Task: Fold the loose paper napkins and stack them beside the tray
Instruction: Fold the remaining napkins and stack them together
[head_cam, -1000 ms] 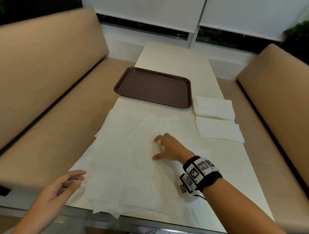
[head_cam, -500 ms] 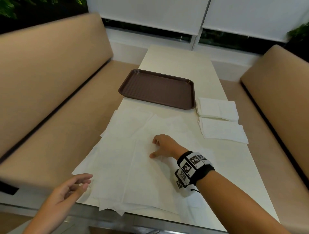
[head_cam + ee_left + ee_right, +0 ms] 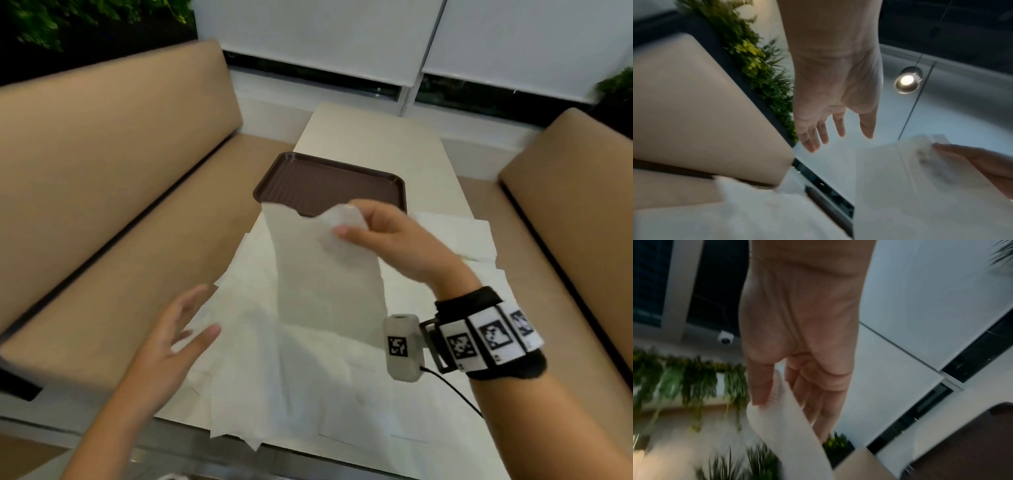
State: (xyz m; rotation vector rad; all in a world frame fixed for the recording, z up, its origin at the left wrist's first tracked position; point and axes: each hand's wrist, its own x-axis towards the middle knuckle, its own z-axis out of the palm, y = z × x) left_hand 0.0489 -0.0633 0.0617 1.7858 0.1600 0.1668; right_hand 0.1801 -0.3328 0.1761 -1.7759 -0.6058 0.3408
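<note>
Tabletop [image 3: 373,137]: long, pale, runs away from the person between two tan benches.

Brown tray [image 3: 329,183]: just beyond the right hand, nothing on it.

Loose napkins [image 3: 308,377]: unfolded sheets overlapping in a spread below both hands, near the tabletop's front edge; some corners overhang it.

Folded napkins [image 3: 455,236]: to the outer side of the right hand, beside the tray's near right corner, partly hidden by the hand. Count unclear.

Lifted napkin [image 3: 325,274]: one sheet pulled up off the spread, hanging from the right hand, lower edge apparently touching the pile.

Right hand [image 3: 387,240]: thumb and fingers pinch the sheet's top corner; the wrist view confirms paper between thumb and fingers.

Left hand [image 3: 174,339]: fingers spread and relaxed, palm turned toward the sheet, holding nothing, just above the spread's left side.

Step in hand, as judged: separating one sheet for folding; several sheets remain.

Next move calls for: left hand to take the free top corner, so both hands bring edge to edge squarely. Thin paper; a light grip, or it creases or tears.
</note>
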